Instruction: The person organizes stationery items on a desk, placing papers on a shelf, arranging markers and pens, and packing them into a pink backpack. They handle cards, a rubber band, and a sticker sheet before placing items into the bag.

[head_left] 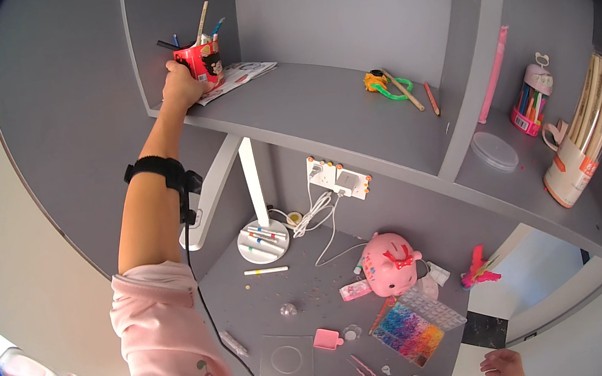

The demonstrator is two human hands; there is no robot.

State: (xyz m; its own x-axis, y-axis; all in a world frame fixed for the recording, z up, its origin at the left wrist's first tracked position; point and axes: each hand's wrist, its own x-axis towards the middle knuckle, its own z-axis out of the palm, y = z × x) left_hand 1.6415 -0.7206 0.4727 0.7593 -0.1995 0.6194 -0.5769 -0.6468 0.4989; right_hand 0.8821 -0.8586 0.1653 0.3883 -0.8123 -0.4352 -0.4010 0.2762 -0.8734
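My left hand (184, 84) grips the side of a red pen cup (208, 67) with a cartoon print, at the left end of the upper shelf. Pens, pencils and a pale wooden stick (202, 22) poke out of its top. Printed paper sheets (241, 77) lie under and beside the cup; my fingers hide part of its left side. At the lower right, beyond the desk's edge, my right hand (503, 369) hangs with loosely curled fingers and nothing visible in it.
The grey shelf (312, 107) carries pencils (402, 90) and a green-and-orange craft piece (377, 82). Right, a cup of pencils (570, 171) stands by a marker jar (533, 98). Below are a white lamp (255, 183), charger cables (314, 215), a pink piggy bank (391, 262) and a bead tray (407, 332).
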